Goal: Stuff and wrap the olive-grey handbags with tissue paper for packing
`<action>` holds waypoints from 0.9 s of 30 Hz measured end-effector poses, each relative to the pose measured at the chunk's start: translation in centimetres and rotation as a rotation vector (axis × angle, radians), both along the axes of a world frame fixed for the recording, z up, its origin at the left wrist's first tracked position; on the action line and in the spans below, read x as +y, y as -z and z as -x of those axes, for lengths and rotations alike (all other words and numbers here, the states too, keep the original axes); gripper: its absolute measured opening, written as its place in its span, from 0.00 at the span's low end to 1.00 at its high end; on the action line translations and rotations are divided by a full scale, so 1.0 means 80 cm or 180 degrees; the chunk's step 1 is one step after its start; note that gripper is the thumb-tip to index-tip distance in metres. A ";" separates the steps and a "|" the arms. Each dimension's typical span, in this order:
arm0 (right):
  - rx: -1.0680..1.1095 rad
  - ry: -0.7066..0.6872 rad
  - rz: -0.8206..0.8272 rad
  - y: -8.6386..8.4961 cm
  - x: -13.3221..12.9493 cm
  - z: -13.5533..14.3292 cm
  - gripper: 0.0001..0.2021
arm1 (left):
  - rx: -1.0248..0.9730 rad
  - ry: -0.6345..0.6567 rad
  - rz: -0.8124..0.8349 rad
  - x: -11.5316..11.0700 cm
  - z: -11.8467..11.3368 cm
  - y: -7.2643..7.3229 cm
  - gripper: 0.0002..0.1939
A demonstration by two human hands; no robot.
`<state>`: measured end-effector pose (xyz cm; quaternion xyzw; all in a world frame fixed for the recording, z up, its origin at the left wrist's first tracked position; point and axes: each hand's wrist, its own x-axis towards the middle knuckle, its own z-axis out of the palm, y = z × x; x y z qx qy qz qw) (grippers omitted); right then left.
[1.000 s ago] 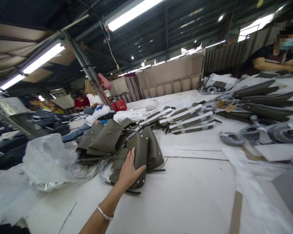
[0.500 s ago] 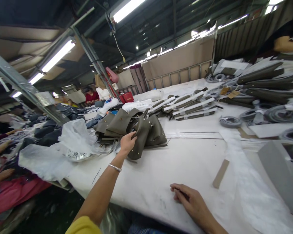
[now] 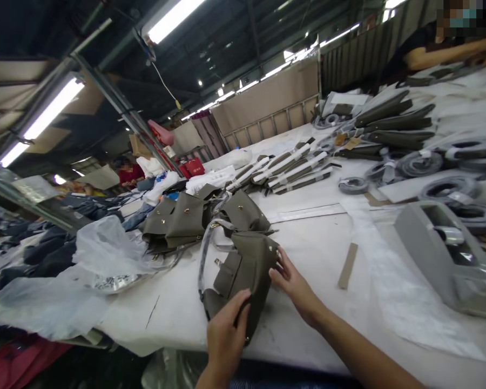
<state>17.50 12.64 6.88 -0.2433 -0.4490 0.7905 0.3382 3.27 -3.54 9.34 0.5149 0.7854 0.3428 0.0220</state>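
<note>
Here, bag (image 3: 247, 265) near table edge (image 3: 178, 340)

The bag (image 3: 261, 259) before you shows a smooth, leather-like surface, mostly matt. Its clasp (image 3: 217, 262) appears metal, polished. Left of the bag, you have translucent plastic film (image 3: 109, 248), crinkled and glossy in patches. Right of the bag, your brown strip (image 3: 348, 266) resembles matt card; farther right of the bag, your grey dispenser (image 3: 415, 246) looks like smooth plastic. Beneath the bag, your tabletop (image 3: 316, 237) is smooth, matt.
</note>
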 end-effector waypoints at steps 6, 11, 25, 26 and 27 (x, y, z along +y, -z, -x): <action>0.0260 -0.0054 0.0836 0.028 0.003 0.026 0.56 | 0.0133 0.0414 0.0384 0.036 -0.001 -0.032 0.15; 0.0481 0.0083 0.0807 0.031 0.001 0.030 0.54 | 0.0347 0.0599 0.0131 0.102 0.012 -0.092 0.15; 0.0728 -0.0160 0.0834 0.030 0.003 0.028 0.45 | 0.2505 0.1556 0.2113 0.248 0.016 -0.155 0.09; 0.0742 -0.0151 0.0855 0.030 0.003 0.029 0.46 | 0.2556 0.1617 0.2258 0.256 0.013 -0.157 0.08; 0.0752 -0.0149 0.0862 0.030 0.003 0.029 0.46 | 0.2601 0.1661 0.2395 0.263 0.010 -0.158 0.07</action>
